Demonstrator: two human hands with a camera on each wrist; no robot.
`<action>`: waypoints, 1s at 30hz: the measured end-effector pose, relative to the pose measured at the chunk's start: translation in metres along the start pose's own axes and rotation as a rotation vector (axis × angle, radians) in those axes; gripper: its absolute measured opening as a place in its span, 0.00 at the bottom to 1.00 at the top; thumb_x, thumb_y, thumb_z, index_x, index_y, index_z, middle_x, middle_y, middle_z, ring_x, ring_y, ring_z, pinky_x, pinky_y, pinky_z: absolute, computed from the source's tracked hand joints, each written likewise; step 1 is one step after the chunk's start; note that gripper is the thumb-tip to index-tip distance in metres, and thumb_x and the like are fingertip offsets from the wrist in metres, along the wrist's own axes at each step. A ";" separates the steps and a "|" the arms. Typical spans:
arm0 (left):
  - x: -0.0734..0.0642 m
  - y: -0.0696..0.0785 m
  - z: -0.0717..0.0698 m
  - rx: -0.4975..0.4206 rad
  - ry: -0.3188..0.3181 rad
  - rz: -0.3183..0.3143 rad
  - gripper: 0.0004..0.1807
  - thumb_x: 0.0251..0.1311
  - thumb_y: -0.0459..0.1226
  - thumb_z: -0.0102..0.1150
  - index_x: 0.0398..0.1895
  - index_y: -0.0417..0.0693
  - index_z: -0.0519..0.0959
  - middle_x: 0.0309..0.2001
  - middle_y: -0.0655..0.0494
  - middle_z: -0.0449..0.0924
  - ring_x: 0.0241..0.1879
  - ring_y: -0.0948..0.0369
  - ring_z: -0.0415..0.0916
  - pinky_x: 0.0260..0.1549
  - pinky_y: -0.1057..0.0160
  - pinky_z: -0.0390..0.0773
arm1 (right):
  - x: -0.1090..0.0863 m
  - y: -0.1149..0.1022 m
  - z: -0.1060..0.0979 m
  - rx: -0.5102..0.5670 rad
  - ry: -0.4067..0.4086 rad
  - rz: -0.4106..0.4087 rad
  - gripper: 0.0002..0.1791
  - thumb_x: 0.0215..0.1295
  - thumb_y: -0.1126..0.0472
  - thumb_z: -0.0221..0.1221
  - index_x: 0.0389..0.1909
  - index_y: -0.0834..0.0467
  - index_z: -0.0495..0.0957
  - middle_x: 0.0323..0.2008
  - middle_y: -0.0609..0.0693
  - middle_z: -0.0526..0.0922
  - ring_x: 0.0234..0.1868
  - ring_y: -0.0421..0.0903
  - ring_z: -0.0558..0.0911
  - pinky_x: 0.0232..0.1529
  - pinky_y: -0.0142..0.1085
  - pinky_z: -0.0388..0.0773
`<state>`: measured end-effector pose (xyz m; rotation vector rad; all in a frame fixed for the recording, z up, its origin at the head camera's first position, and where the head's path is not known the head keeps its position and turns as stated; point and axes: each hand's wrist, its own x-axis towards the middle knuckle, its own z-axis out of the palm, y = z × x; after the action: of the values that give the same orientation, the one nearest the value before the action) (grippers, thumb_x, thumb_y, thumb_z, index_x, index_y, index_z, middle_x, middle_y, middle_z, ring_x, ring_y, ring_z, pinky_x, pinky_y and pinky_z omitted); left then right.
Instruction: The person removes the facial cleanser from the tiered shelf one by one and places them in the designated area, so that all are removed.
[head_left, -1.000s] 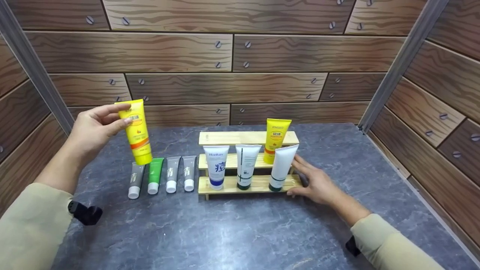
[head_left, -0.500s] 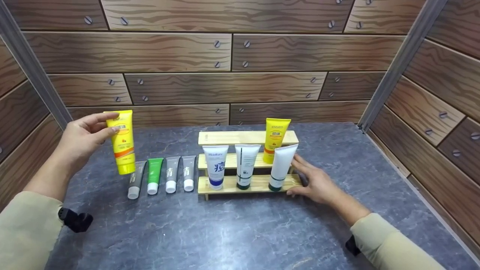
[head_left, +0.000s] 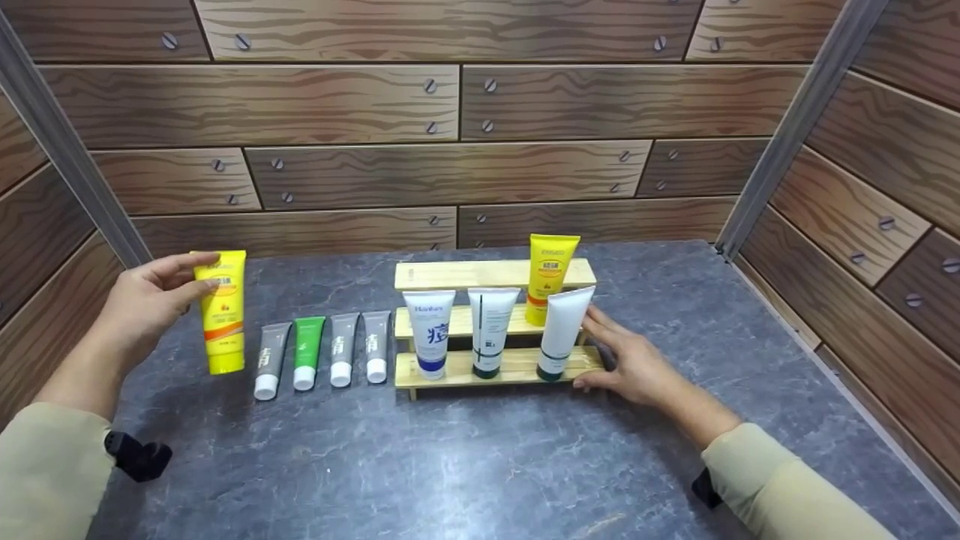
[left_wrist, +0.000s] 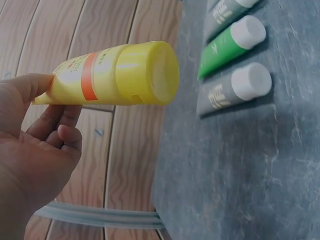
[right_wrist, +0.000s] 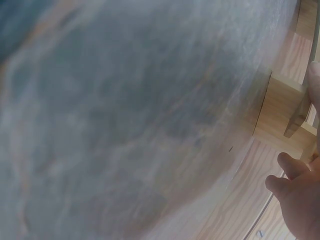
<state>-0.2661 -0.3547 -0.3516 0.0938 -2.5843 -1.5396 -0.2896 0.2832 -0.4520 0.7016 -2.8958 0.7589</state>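
Observation:
My left hand (head_left: 146, 307) pinches a yellow squeeze tube (head_left: 225, 322) between thumb and fingers near its flat end. The tube hangs cap down, left of the lying tubes; in the left wrist view its yellow cap (left_wrist: 147, 72) shows above the table. My right hand (head_left: 637, 367) holds the right end of a stepped wooden rack (head_left: 487, 276), thumb at the front of the lower step. In the right wrist view, part of the rack (right_wrist: 280, 107) shows beside the fingers. Another yellow tube (head_left: 547, 277) stands on the middle step, partly hidden by a white tube (head_left: 566, 330).
On the lower step stand two more white tubes, one with a blue cap (head_left: 430, 330) and one with a green cap (head_left: 491, 330). Left of the rack lie a green tube (head_left: 307, 349) and several grey tubes (head_left: 343, 345). Wood-patterned walls (head_left: 337, 105) enclose the grey table (head_left: 450, 465).
My left hand has moved left and down with the yellow tube, from over the lying tubes to beside them. My right hand has stayed at the rack.

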 end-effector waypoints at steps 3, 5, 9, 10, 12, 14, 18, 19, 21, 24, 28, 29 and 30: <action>-0.001 -0.006 0.000 0.006 -0.003 -0.012 0.29 0.77 0.42 0.62 0.78 0.50 0.72 0.62 0.52 0.75 0.49 0.66 0.76 0.43 0.72 0.78 | 0.000 0.000 0.000 0.001 0.003 0.000 0.59 0.55 0.41 0.78 0.83 0.53 0.58 0.84 0.55 0.51 0.78 0.68 0.61 0.73 0.65 0.59; -0.001 -0.010 0.000 0.006 -0.006 -0.009 0.28 0.77 0.40 0.62 0.77 0.49 0.72 0.64 0.49 0.75 0.48 0.68 0.76 0.43 0.72 0.79 | 0.000 0.000 0.000 0.002 0.007 -0.004 0.59 0.55 0.41 0.78 0.83 0.53 0.59 0.84 0.55 0.51 0.78 0.68 0.61 0.73 0.65 0.59; -0.002 -0.016 0.001 0.018 -0.015 -0.009 0.28 0.77 0.39 0.61 0.78 0.46 0.71 0.68 0.41 0.72 0.48 0.68 0.76 0.43 0.74 0.79 | -0.001 0.000 0.000 0.002 0.010 -0.007 0.59 0.54 0.41 0.78 0.83 0.53 0.59 0.84 0.56 0.51 0.78 0.68 0.62 0.73 0.66 0.59; -0.002 -0.018 0.001 0.019 -0.020 -0.010 0.28 0.78 0.39 0.60 0.78 0.46 0.71 0.69 0.39 0.71 0.48 0.69 0.76 0.43 0.74 0.79 | -0.001 0.000 0.000 0.000 0.011 -0.008 0.59 0.54 0.41 0.78 0.83 0.53 0.59 0.84 0.56 0.51 0.78 0.68 0.62 0.73 0.66 0.59; -0.002 -0.020 0.001 0.019 -0.031 -0.018 0.29 0.78 0.40 0.60 0.78 0.46 0.70 0.70 0.37 0.70 0.48 0.69 0.76 0.43 0.74 0.79 | -0.001 0.000 0.000 -0.001 0.010 -0.007 0.59 0.54 0.41 0.78 0.83 0.53 0.59 0.84 0.56 0.51 0.78 0.68 0.61 0.73 0.66 0.59; -0.001 -0.022 0.001 0.019 -0.042 -0.024 0.29 0.78 0.40 0.60 0.79 0.45 0.69 0.70 0.36 0.70 0.48 0.68 0.76 0.44 0.74 0.79 | -0.001 0.000 0.000 0.000 0.010 -0.005 0.59 0.54 0.41 0.78 0.83 0.53 0.59 0.84 0.56 0.51 0.78 0.68 0.61 0.73 0.66 0.59; -0.001 -0.025 0.002 0.032 -0.049 -0.036 0.30 0.78 0.41 0.60 0.79 0.44 0.69 0.71 0.37 0.69 0.50 0.66 0.76 0.44 0.74 0.79 | 0.000 0.000 0.001 -0.004 0.018 -0.011 0.58 0.54 0.42 0.78 0.82 0.55 0.60 0.83 0.57 0.53 0.78 0.68 0.62 0.73 0.65 0.60; -0.001 -0.025 0.002 0.034 -0.049 -0.037 0.30 0.78 0.41 0.60 0.78 0.44 0.69 0.71 0.37 0.69 0.51 0.65 0.76 0.44 0.74 0.79 | 0.000 0.000 0.001 -0.005 0.023 -0.016 0.58 0.54 0.43 0.79 0.82 0.56 0.61 0.83 0.57 0.53 0.77 0.68 0.62 0.73 0.65 0.60; -0.001 -0.027 0.003 0.038 -0.048 -0.040 0.29 0.78 0.41 0.60 0.78 0.44 0.70 0.72 0.36 0.69 0.53 0.63 0.75 0.44 0.74 0.79 | -0.001 0.000 0.001 -0.010 0.032 -0.025 0.57 0.54 0.43 0.79 0.81 0.58 0.62 0.82 0.59 0.55 0.77 0.68 0.63 0.73 0.65 0.61; -0.002 -0.030 0.004 0.033 -0.054 -0.050 0.29 0.78 0.41 0.59 0.78 0.43 0.69 0.72 0.35 0.69 0.56 0.58 0.74 0.44 0.73 0.80 | -0.001 0.000 0.001 -0.018 0.039 -0.034 0.57 0.54 0.44 0.79 0.81 0.59 0.63 0.82 0.60 0.56 0.77 0.68 0.64 0.72 0.65 0.62; -0.001 -0.034 0.006 0.036 -0.064 -0.068 0.29 0.79 0.40 0.59 0.79 0.43 0.69 0.73 0.35 0.67 0.60 0.53 0.73 0.43 0.74 0.79 | -0.001 -0.001 0.001 -0.019 0.033 -0.027 0.57 0.54 0.44 0.79 0.81 0.57 0.62 0.82 0.60 0.55 0.76 0.69 0.64 0.72 0.66 0.62; -0.001 -0.035 0.006 0.033 -0.066 -0.069 0.29 0.79 0.41 0.59 0.79 0.43 0.69 0.74 0.35 0.67 0.62 0.51 0.72 0.43 0.74 0.79 | -0.001 -0.001 0.001 -0.017 0.031 -0.023 0.58 0.53 0.44 0.79 0.81 0.57 0.62 0.82 0.59 0.55 0.76 0.69 0.64 0.72 0.66 0.61; -0.001 -0.036 0.007 0.033 -0.068 -0.069 0.30 0.79 0.41 0.59 0.79 0.42 0.69 0.74 0.34 0.67 0.63 0.50 0.72 0.43 0.75 0.79 | -0.001 -0.001 0.001 -0.016 0.027 -0.021 0.58 0.53 0.44 0.79 0.81 0.57 0.62 0.82 0.59 0.54 0.76 0.69 0.64 0.72 0.66 0.61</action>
<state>-0.2667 -0.3661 -0.3864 0.1371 -2.6864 -1.5492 -0.2881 0.2821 -0.4521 0.7124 -2.8624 0.7357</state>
